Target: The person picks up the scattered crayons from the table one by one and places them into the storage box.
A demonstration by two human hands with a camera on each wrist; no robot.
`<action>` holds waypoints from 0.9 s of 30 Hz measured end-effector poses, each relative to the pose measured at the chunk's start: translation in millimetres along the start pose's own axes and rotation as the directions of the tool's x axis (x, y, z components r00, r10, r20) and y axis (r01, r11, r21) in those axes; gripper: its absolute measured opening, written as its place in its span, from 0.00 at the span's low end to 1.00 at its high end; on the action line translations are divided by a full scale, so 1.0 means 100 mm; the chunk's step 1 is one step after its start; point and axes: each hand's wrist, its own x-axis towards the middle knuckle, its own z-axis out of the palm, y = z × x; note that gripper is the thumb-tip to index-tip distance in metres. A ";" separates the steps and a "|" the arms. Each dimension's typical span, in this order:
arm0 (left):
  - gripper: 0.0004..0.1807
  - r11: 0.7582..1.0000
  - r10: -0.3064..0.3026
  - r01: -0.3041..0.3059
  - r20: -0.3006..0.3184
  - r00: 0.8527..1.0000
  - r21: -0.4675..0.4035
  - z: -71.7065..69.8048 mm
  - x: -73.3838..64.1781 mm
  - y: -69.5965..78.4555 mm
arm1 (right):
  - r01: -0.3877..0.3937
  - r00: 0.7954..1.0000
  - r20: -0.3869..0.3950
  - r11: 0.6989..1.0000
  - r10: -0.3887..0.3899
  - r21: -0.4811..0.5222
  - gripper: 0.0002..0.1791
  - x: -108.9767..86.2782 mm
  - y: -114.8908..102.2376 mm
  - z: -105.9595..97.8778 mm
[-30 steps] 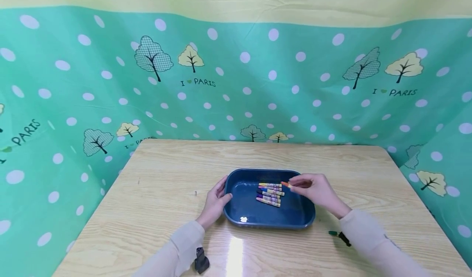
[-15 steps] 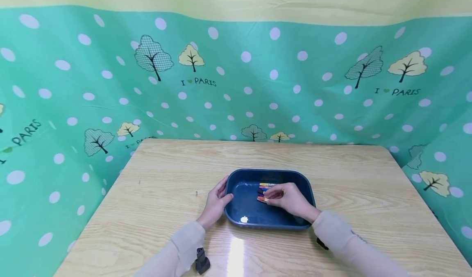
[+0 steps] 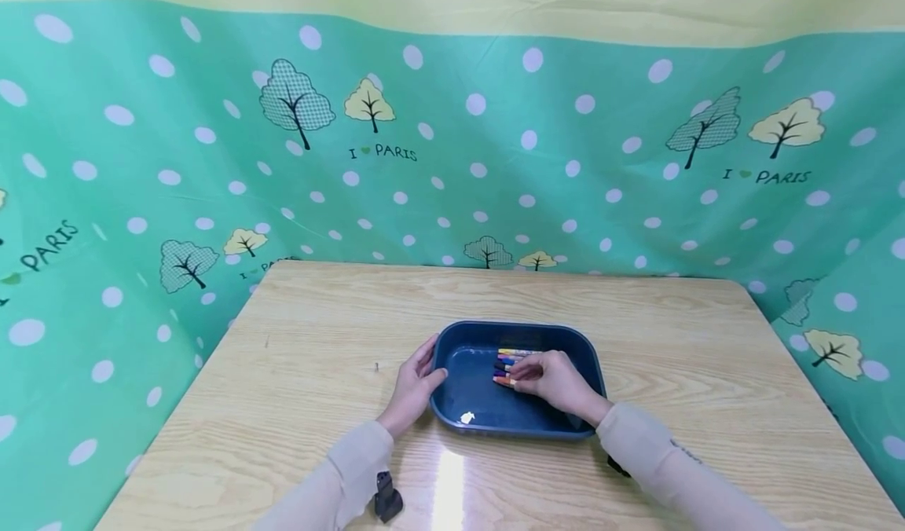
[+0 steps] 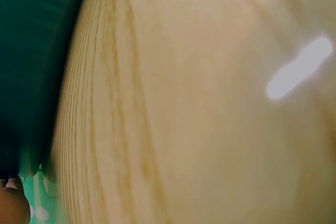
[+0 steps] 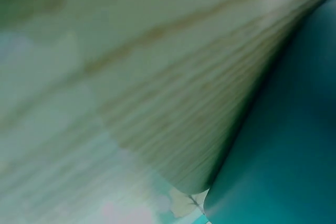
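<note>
My left hand [image 3: 412, 386] grips the left rim of a dark blue rectangular tray [image 3: 470, 401], thumb over the inside and fingers along the outer wall. A bit of that hand [image 4: 14, 205] shows at the bottom left corner of the left wrist view, beside the tray wall [image 4: 37, 51]. Inside the tray lies a row of several crayons [image 3: 511, 356], side by side. My right hand [image 3: 558, 382] reaches in over the right rim and pinches an orange crayon [image 3: 503, 381] at the near end of the row. Its fingers hide most of the crayons. In the right wrist view only the tray wall [image 5: 289, 150] shows.
The tray stands on a light wood-grain table [image 3: 318, 342]. A black wrist-camera piece [image 3: 386, 498] hangs under the left sleeve. A green dotted curtain [image 3: 452, 162] with tree prints hangs behind the table and at both sides.
My right hand has moved left and down from above the tray's right side, bringing the orange crayon to the near end of the row. My left hand keeps its hold on the rim.
</note>
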 end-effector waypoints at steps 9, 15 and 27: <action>0.33 1.000 -0.004 0.004 -0.007 1.000 0.017 -0.02 0.01 0.00 | 0.011 1.000 -0.023 1.000 -0.011 0.008 0.09 0.01 0.01 0.01; 0.33 1.000 -0.010 0.010 -0.003 1.000 -0.012 -0.01 0.01 -0.02 | -0.013 1.000 -0.024 0.999 0.013 0.033 0.11 -0.01 -0.03 -0.02; 0.34 1.000 -0.015 0.015 0.005 1.000 0.001 0.00 0.00 0.00 | 0.000 1.000 -0.028 0.998 0.001 0.064 0.16 -0.21 -0.11 -0.36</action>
